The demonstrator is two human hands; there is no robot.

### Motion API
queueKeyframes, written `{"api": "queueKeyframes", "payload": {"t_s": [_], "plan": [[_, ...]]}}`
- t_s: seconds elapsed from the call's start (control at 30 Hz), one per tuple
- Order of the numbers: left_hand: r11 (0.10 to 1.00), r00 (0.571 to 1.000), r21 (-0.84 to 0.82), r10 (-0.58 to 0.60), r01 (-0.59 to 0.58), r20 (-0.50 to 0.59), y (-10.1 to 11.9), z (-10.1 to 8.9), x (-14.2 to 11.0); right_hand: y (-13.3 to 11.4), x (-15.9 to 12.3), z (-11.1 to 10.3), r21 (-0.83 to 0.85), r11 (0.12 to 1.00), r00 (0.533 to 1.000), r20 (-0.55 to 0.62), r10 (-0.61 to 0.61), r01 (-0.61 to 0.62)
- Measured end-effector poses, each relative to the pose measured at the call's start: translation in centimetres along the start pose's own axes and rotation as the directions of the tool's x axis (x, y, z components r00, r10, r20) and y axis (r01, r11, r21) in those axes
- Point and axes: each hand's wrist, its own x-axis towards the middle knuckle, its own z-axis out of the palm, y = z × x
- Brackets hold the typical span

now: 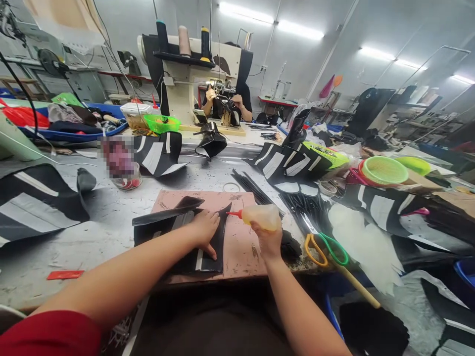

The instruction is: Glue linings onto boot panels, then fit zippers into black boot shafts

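Observation:
My left hand [206,231] lies flat, fingers stretched out, on a folded black leather-like piece [217,252] with pale strips. Under that piece is a pinkish board [243,249] at the table's front edge. My right hand [269,238] is wrapped round a squeeze bottle [261,216] of yellowish liquid, tipped on its side. Its red nozzle [234,213] points left, close to the right edge of the black piece; whether the tip touches is too small to tell.
Scissors [326,247] with orange and green handles lie right of the board, near thin black strips [309,207]. More black pieces [37,205] lie left and right. A clear jar [128,180] stands behind the board. Beyond, a person's hands [237,101] are at a sewing machine [181,84].

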Motion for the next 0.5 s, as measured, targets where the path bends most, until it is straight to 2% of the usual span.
{"api": "queueKeyframes", "payload": {"t_s": [0.1, 0.17, 0.33, 0.5], "plan": [[1.0, 1.0, -0.012, 0.002, -0.002, 0.01, 0.0, 0.0, 0.2, 0.2, -0.1, 0.2, -0.231, 0.971, 0.997, -0.036, -0.068, 0.058], [1.0, 1.0, -0.019, 0.005, -0.005, -0.002, 0.1, 0.1, 0.4, 0.6, -0.2, 0.0, -0.316, 0.945, 0.995, -0.032, -0.094, 0.079], [1.0, 0.999, -0.005, 0.03, -0.03, -0.033, 0.2, 0.3, 0.7, 1.3, -0.5, -0.4, -0.346, 0.929, 0.991, 0.016, -0.132, 0.129], [0.995, 0.996, -0.095, 0.036, -0.043, -0.078, 0.0, 0.6, 0.7, 1.1, -0.7, -0.4, -0.36, 0.923, 0.987, -0.038, -0.159, 0.135]]}}
